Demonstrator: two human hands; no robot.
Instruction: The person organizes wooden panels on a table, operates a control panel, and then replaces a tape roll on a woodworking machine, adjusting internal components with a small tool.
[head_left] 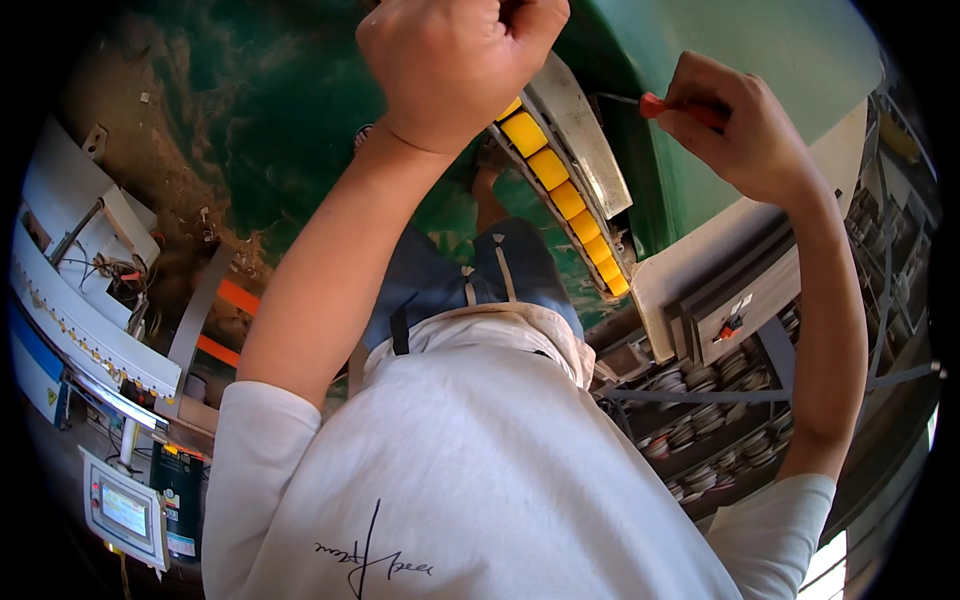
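My right hand is closed around the red handle of a screwdriver. Its thin metal shaft points left, in front of the green machine cover. My left hand is raised at the top of the picture, above and left of a row of yellow blocks. Its fingers are curled into a fist, and whatever they may hold is hidden. A grey metal bar runs beside the yellow blocks, between my two hands.
Grey boards and a rack of stacked round parts stand at the right. To the left are a long white machine, a control panel with a screen and orange bars. The floor is a worn green.
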